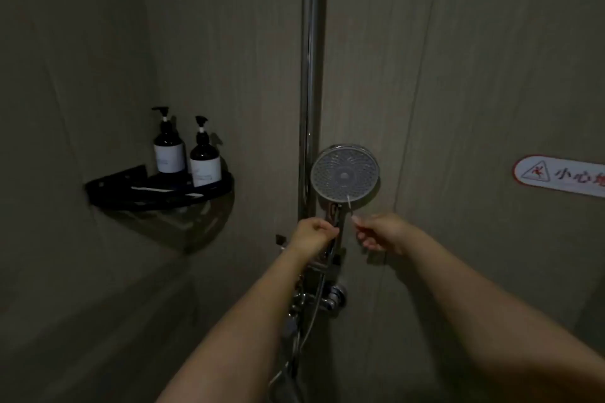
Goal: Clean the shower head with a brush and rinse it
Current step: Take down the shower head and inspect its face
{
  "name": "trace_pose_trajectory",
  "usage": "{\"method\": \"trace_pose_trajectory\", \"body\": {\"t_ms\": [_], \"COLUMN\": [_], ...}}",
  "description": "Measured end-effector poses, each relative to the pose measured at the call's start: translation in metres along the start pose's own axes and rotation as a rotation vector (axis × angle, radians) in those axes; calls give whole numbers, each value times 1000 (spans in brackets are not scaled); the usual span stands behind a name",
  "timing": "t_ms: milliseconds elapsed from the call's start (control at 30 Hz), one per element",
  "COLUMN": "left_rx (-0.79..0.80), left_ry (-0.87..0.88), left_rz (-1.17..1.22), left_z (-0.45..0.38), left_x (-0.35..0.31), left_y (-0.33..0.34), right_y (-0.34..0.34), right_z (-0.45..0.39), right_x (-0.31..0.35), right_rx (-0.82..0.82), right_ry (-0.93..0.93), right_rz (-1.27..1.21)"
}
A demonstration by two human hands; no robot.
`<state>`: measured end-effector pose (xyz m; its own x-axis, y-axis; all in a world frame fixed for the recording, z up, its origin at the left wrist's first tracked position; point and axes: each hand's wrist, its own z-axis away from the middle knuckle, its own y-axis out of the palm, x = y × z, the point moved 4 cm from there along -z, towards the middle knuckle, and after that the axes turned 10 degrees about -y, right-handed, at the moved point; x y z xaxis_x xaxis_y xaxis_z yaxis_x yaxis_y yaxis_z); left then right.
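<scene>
Chrome shower head [344, 172] between both hands

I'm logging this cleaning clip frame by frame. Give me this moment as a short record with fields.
place: dim shower stall with grey walls
target: round chrome shower head, face toward the camera, on the vertical chrome rail
left hand: grips the shower head's handle
right hand: pinches a thin white brush, tip at the head's lower rim
water: none visible
nearby: two dark pump bottles on a black corner shelf; slip-warning sticker
</scene>
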<state>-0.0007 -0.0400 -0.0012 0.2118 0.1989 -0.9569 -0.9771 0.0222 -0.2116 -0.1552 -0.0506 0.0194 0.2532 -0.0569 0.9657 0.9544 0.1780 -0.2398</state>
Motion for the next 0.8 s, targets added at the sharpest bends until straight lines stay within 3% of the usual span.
{"method": "trace_pose_trajectory", "body": {"t_ms": [100, 167, 367, 800], "left_rx": [-315, -396, -235, -213], "left_ry": [29, 52, 82, 84], "left_rz": [-154, -177, -308, -266], "left_z": [-15, -15, -27, -29], "left_x": [17, 24, 34, 36], "left_y": [2, 3, 10, 7], "right_y": [6, 20, 43, 54], "right_z": [-15, -23, -47, -53], "right_x": [-5, -4, -6, -18], "right_rx": [-116, -116, -139, -239], "right_ry": [-109, -176, -296, -404], "right_rz": [-21, -33, -88, -33]}}
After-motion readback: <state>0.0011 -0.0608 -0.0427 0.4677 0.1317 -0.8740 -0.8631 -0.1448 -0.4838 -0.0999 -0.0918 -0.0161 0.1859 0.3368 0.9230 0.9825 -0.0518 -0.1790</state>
